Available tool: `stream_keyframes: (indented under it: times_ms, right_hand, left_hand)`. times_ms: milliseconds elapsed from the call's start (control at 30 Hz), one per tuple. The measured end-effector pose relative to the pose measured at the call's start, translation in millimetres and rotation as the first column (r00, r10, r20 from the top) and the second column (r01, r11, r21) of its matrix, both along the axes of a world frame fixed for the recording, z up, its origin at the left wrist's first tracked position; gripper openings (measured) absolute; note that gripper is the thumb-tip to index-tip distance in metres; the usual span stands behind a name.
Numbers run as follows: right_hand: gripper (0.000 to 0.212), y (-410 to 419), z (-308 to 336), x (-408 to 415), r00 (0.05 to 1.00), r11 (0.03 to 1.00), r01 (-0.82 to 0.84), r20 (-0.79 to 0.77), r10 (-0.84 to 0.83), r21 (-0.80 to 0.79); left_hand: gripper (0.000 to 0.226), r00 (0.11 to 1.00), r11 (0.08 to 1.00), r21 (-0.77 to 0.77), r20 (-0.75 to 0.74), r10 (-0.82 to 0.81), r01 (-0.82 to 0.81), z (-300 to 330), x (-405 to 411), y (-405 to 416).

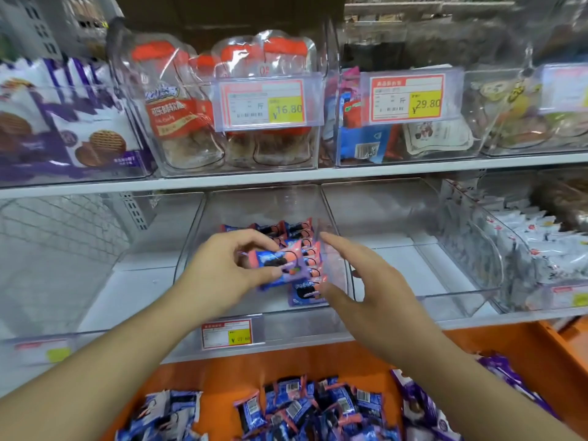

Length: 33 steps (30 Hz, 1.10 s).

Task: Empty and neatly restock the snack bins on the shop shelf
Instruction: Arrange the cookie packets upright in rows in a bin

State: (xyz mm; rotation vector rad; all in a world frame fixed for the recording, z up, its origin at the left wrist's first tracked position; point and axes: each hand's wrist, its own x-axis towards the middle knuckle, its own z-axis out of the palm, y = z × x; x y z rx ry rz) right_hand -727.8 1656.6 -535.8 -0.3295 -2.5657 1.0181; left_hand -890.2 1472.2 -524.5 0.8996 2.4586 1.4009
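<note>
Right now a pink-and-blue snack pack sits pinched in the left hand, thumb under and fingers curled over its near end, held just above a tidy row of like packs standing on edge along the right wall of the middle bin. That grip is clamped on the pack. The right hand is beside it, fingers straight and spread, holding nothing, its fingertips near the bin's right wall and its thumb close to a purple pack lying flat at the row's front. The bin is clear plastic and sits on the lower white shelf, with a red-and-yellow price tag on its front lip. To its right stands another clear bin, then one packed with white sachets. Below the shelf an orange tray holds a loose heap of blue packs and some purple bags. On the upper shelf, clear bins hold purple biscuit bags, jars with orange lids, and mixed blue and red packs; tags there read 16.80 and 29.80. The edges of the view are blurred.
</note>
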Motion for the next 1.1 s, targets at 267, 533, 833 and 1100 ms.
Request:
stream_keyframes:
  times_ms: [267, 533, 833, 1100]
  right_hand:
    - [0.072, 25, -20, 0, 0.989, 0.988, 0.022, 0.142, -0.043, 0.151]
    - [0.074, 32, -27, 0, 0.993, 0.998, 0.011, 0.115, -0.018, 0.059]
    - [0.071, 32, -31, -2, 0.996, 0.999, -0.007, 0.095, 0.002, 0.054]
    - [0.072, 32, -33, -2, 0.996, 0.999, 0.003, 0.092, -0.008, 0.051]
  left_hand:
    - [0.033, 0.95, 0.931, -0.255, -0.24, 0.199, -0.259, -36, -61, 23]
    - [0.027, 0.958, 0.924, -0.335, -0.273, 0.091, -0.183, -71, -93, 55]
    - [0.037, 0.898, 0.885, -0.4, -0.437, 0.046, -0.24, -90, -109, 65]
    - [0.04, 0.919, 0.921, -0.35, -0.395, 0.02, -0.171, -84, -105, 55]
